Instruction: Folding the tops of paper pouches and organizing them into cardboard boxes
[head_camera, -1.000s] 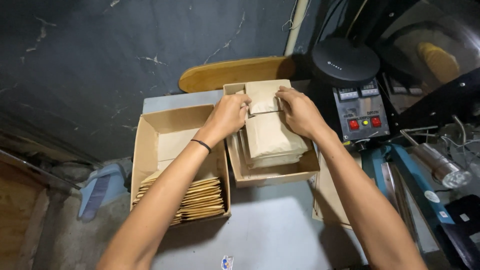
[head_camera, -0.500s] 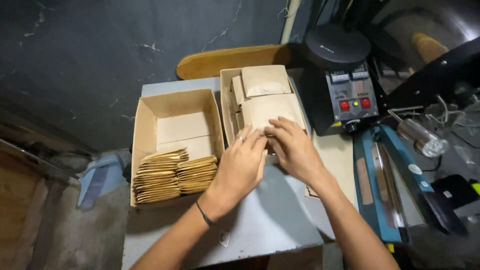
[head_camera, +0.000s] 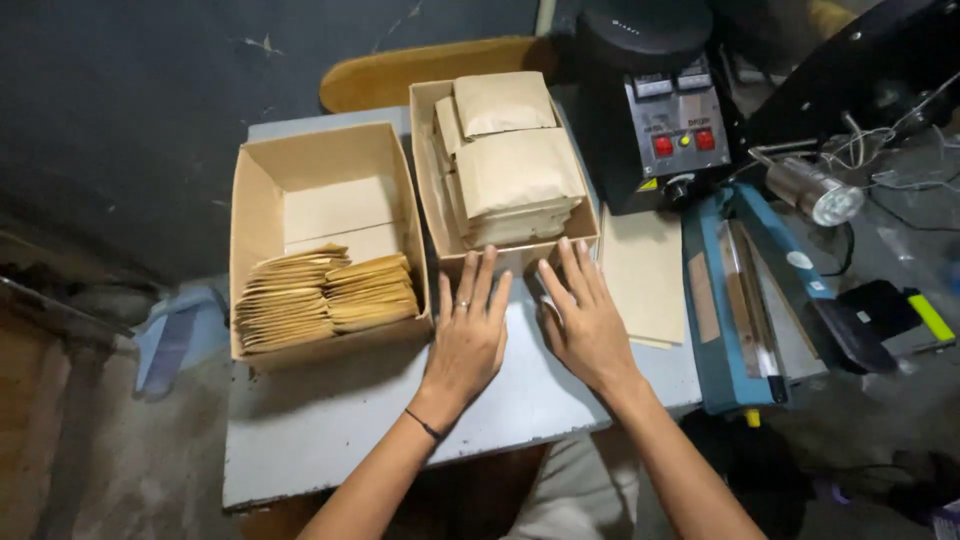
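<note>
Brown paper pouches (head_camera: 515, 165) fill a cardboard box (head_camera: 590, 232) on the grey table (head_camera: 330, 420). Left hand (head_camera: 468, 335) and right hand (head_camera: 585, 325) lie flat just before it, fingers (head_camera: 480, 280) spread, holding nothing.

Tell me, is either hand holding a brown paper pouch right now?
No, left hand and right hand lie flat and empty on the grey table.

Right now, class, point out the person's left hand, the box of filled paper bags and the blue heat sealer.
left hand (head_camera: 468, 335): head view, back of the hand.
box of filled paper bags (head_camera: 425, 175): head view, left wall.
blue heat sealer (head_camera: 712, 350): head view, blue base.
</note>
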